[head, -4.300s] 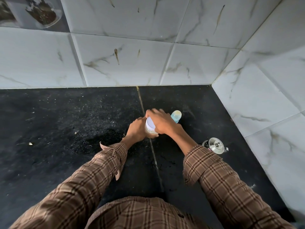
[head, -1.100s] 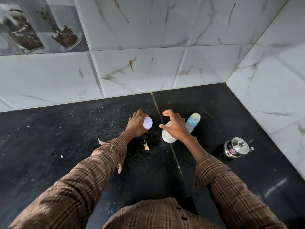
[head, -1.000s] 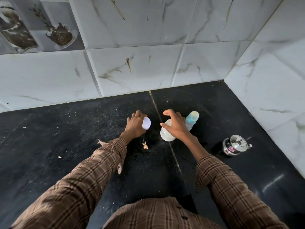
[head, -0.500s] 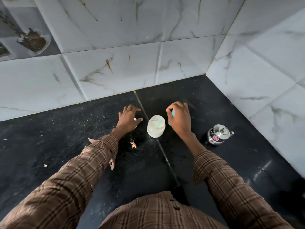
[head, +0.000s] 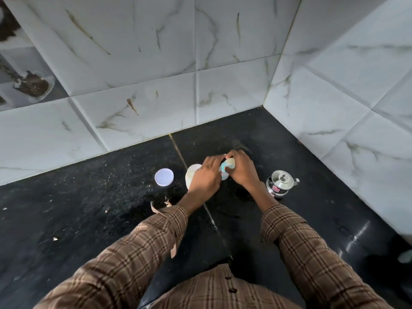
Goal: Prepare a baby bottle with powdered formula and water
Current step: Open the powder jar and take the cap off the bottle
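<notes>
Black stone makes up the table (head: 89,208), dusted with pale specks and split by a thin seam that runs from the far wall toward the person. White marble-look tiles (head: 156,112) close it in at the far side and on the right.

Both hands meet at the middle of the table, just right of the seam. The left hand (head: 206,178) curls over the bottle (head: 227,167), a pale blue-and-white thing lying tilted between the palms, and the right hand (head: 242,169) closes on it from the right, fingers bent around its far end. Much of the bottle is hidden by the fingers.

Just left of the hands, partly behind the left wrist, stands a white jar (head: 191,175); whether it is open cannot be told. Its round white lid (head: 164,177) lies flat on the table a little farther left, apart from the jar.

To the right of the right wrist stands a small steel kettle (head: 281,184) with a knobbed cover, near but not touching the hand. Brown checked sleeves (head: 142,248) cover both forearms.
</notes>
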